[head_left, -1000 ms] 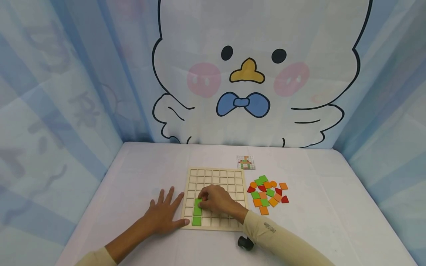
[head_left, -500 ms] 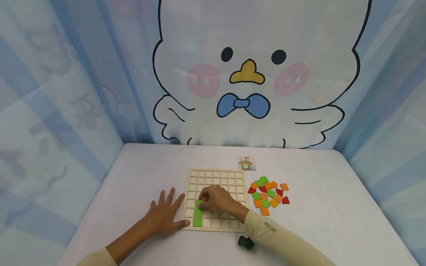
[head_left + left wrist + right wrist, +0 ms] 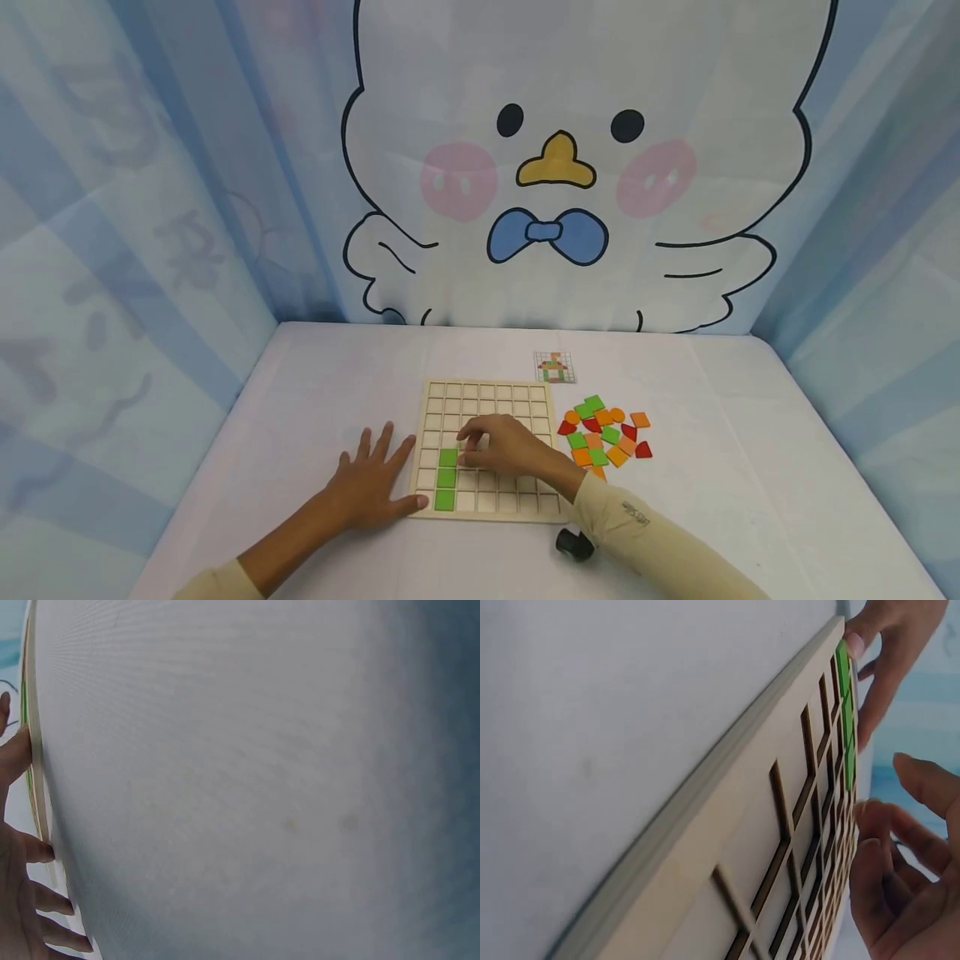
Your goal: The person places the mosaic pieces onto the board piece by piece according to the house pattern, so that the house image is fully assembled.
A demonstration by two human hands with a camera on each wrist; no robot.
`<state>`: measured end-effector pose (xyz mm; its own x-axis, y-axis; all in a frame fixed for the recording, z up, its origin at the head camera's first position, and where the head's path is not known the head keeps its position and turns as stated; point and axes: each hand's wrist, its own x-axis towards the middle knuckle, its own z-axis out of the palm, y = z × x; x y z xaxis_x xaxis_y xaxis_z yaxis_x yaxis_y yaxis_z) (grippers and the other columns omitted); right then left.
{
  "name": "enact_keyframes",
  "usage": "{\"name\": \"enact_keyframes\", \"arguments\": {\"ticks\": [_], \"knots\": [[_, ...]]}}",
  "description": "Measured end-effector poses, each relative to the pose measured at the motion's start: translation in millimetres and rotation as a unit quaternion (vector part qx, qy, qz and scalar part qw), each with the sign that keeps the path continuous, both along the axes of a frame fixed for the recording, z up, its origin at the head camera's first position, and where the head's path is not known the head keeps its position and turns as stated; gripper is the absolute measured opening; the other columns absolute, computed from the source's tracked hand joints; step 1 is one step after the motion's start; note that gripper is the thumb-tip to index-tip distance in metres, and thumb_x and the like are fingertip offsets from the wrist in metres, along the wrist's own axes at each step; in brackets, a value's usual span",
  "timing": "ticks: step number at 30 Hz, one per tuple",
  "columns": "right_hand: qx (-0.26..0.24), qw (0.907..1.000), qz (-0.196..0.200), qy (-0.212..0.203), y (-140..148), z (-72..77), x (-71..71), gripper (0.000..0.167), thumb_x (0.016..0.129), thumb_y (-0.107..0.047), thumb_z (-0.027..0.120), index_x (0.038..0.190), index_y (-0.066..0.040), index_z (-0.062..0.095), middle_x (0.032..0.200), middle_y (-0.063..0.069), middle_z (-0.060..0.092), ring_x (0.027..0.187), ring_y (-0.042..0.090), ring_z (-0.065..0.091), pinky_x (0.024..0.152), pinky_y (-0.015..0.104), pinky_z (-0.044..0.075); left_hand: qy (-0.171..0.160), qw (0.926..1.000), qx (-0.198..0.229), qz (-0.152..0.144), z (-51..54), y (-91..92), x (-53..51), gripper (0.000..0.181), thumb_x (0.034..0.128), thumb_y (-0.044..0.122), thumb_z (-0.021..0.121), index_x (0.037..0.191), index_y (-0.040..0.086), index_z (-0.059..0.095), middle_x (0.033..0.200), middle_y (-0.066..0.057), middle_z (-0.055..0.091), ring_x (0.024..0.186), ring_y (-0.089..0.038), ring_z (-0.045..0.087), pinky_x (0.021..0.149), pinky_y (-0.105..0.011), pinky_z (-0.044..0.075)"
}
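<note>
A wooden grid board (image 3: 489,408) lies on the table in the head view. Three green square tiles (image 3: 446,477) fill neighbouring cells of one column near its left side. Just right of the top tile hovers my right hand (image 3: 498,446), its thumb and index finger apart; the right wrist view shows nothing between the fingers of that hand (image 3: 922,885). My left hand (image 3: 367,492) rests with spread fingers beside the board's left edge, its thumb touching the lower left corner. In the left wrist view only part of this hand (image 3: 19,892) appears.
Right of the board lie loose green squares (image 3: 611,435), orange squares (image 3: 617,456), orange round pieces (image 3: 617,415) and red pieces (image 3: 643,450). A small patterned card (image 3: 555,367) sits behind the board. Under the right forearm is a black object (image 3: 575,545). Printed curtains enclose the table.
My right hand has let go of the top green tile and shifted slightly right, leaving that tile fully visible in its cell. The left hand stays in place.
</note>
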<state>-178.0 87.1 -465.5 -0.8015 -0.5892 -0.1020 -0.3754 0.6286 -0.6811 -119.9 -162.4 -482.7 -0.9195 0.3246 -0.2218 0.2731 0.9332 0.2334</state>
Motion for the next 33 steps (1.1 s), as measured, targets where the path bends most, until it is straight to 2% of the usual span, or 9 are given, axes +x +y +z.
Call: {"name": "enact_keyframes", "arguments": {"ticks": [2, 6, 11, 15, 21, 25, 28, 33], "knots": [[-0.011, 0.9999, 0.005, -0.003, 7, -0.1, -1.3, 0.03, 0.089, -0.03, 0.072, 0.113, -0.014, 0.069, 0.087, -0.011, 0.065, 0.078, 0.008, 0.057, 0.075, 0.026, 0.047, -0.001, 1.0, 0.001, 0.002, 0.6, 0.3, 0.4, 0.095, 0.0818, 0.077, 0.052, 0.152, 0.017, 0.034, 0.16, -0.025, 0.021, 0.142, -0.057, 0.021, 0.098, -0.077, 0.031], [-0.021, 0.9997, 0.01, -0.008, 25, -5.7, -5.5, 0.029, 0.09, -0.031, 0.071, 0.114, -0.014, 0.069, 0.089, -0.01, 0.065, 0.062, 0.004, 0.052, 0.061, 0.022, 0.047, -0.004, 1.0, 0.002, 0.005, 2.6, 1.1, 1.5, 0.095, 0.0818, 0.077, 0.052, 0.152, 0.016, 0.034, 0.16, -0.025, 0.021, 0.142, -0.057, 0.021, 0.098, -0.077, 0.03], [-0.025, 0.9997, 0.0, -0.008, 50, -7.3, -9.2, 0.027, 0.091, -0.03, 0.07, 0.113, -0.014, 0.069, 0.091, -0.008, 0.064, 0.053, 0.002, 0.043, 0.055, 0.02, 0.043, -0.004, 0.9999, -0.001, 0.009, 3.4, 1.9, 1.2, 0.095, 0.0813, 0.077, 0.052, 0.153, 0.017, 0.034, 0.16, -0.024, 0.02, 0.142, -0.057, 0.02, 0.098, -0.078, 0.029], [-0.034, 0.9991, -0.019, -0.017, 70, -3.5, -9.6, 0.027, 0.092, -0.029, 0.069, 0.113, -0.013, 0.069, 0.094, -0.005, 0.064, 0.054, 0.004, 0.044, 0.054, 0.021, 0.043, -0.002, 0.9999, -0.006, 0.012, 1.3, 1.8, -0.4, 0.096, 0.0809, 0.079, 0.05, 0.153, 0.019, 0.033, 0.161, -0.023, 0.019, 0.143, -0.055, 0.019, 0.099, -0.077, 0.029], [-0.044, 0.9974, -0.05, -0.026, 99, -5.4, -9.0, 0.031, 0.093, -0.03, 0.068, 0.114, -0.009, 0.068, 0.094, 0.0, 0.063, 0.058, 0.009, 0.054, 0.055, 0.023, 0.048, -0.002, 0.9999, -0.006, 0.01, -1.0, 1.8, -1.4, 0.096, 0.0806, 0.079, 0.05, 0.153, 0.018, 0.033, 0.161, -0.023, 0.02, 0.143, -0.056, 0.019, 0.099, -0.078, 0.029], [-0.049, 0.995, -0.075, -0.044, 116, -6.0, -5.2, 0.032, 0.093, -0.031, 0.067, 0.115, -0.009, 0.067, 0.095, 0.001, 0.064, 0.058, 0.015, 0.059, 0.056, 0.026, 0.051, -0.003, 0.9999, -0.007, 0.01, -2.1, 2.1, -1.3, 0.096, 0.0804, 0.079, 0.05, 0.153, 0.018, 0.033, 0.161, -0.023, 0.019, 0.143, -0.056, 0.019, 0.099, -0.078, 0.029], [-0.049, 0.9936, -0.091, -0.045, 128, -5.7, -2.8, 0.03, 0.092, -0.031, 0.068, 0.114, -0.01, 0.067, 0.096, 0.001, 0.065, 0.056, 0.015, 0.057, 0.054, 0.027, 0.05, -0.003, 0.9999, -0.004, 0.01, -3.1, 2.4, -1.2, 0.096, 0.0805, 0.079, 0.05, 0.153, 0.018, 0.034, 0.161, -0.023, 0.019, 0.143, -0.056, 0.019, 0.098, -0.078, 0.029], [-0.043, 0.9942, -0.096, -0.02, 147, -5.6, 0.6, 0.025, 0.093, -0.03, 0.068, 0.11, -0.012, 0.069, 0.097, 0.001, 0.067, 0.072, 0.011, 0.061, 0.064, 0.023, 0.052, -0.006, 0.9998, -0.009, 0.014, -2.5, 2.4, -1.2, 0.096, 0.0804, 0.079, 0.051, 0.153, 0.019, 0.033, 0.161, -0.023, 0.018, 0.144, -0.056, 0.018, 0.099, -0.078, 0.029]]}}
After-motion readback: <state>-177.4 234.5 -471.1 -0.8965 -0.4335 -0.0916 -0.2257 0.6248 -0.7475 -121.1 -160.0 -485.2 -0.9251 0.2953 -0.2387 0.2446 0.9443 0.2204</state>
